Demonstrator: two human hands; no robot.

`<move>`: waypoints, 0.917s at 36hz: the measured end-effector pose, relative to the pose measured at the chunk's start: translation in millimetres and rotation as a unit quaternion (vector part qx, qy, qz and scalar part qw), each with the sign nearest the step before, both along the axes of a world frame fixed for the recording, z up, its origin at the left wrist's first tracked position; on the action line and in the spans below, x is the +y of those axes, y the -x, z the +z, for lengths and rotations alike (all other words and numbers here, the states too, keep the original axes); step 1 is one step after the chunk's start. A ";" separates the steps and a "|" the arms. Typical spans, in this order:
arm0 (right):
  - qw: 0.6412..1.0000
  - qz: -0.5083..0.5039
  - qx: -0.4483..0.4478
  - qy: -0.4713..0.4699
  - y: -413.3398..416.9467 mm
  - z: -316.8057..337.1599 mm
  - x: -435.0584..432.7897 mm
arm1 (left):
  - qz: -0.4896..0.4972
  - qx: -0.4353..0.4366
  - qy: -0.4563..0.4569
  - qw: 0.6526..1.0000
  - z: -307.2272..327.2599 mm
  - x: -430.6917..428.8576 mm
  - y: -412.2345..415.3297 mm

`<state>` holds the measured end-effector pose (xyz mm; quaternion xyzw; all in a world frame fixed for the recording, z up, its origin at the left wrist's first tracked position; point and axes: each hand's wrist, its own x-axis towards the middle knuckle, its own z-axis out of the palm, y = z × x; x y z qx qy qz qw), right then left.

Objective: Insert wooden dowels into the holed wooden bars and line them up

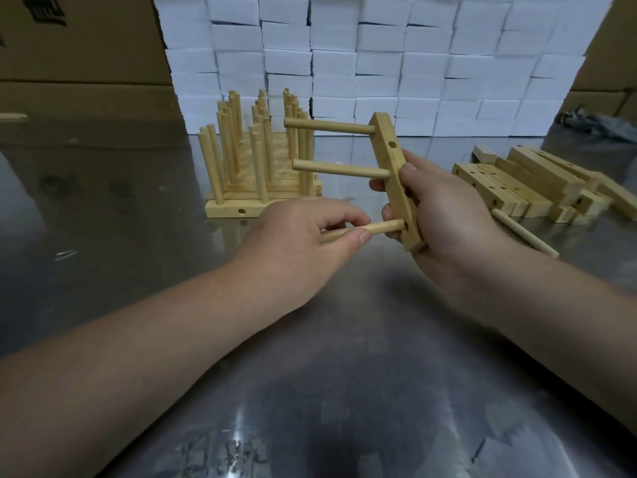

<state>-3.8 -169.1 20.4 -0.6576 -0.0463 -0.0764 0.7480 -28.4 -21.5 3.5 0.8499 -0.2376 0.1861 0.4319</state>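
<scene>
We record the right hand (pixel 444 219) with its grip closed round a holed wooden bar (pixel 396 181), thumb on the near face; the bar is held above the steel surface (pixel 344 374), tilted slightly off upright. An upper dowel (pixel 327 126) and a middle dowel (pixel 339 169) are seated in it and project toward 9 o'clock. The left hand (pixel 296 243) has its grip pinched on a third dowel (pixel 365 229); its tip meets the bar at the lowest hole; whether it has entered we cannot tell. At 11 o'clock from the bar stands a row of finished bars (pixel 262 157), dowels upright; at 3 o'clock lie a pile of bare bars (pixel 524 188) and one loose dowel (pixel 524 238).
</scene>
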 end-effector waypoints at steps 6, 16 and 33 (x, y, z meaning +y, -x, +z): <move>1.000 -0.005 0.003 0.004 1.3 0.1 1.3 | -0.005 -0.013 -0.006 1.000 -0.6 0.8 0.7; 0.999 -0.028 0.012 -0.035 2.5 1.0 3.3 | -0.009 -0.025 -0.033 0.999 -1.7 1.7 0.4; 0.997 -0.020 0.045 -0.057 5.1 3.9 5.3 | 0.000 -0.113 -0.144 0.983 9.1 3.2 6.0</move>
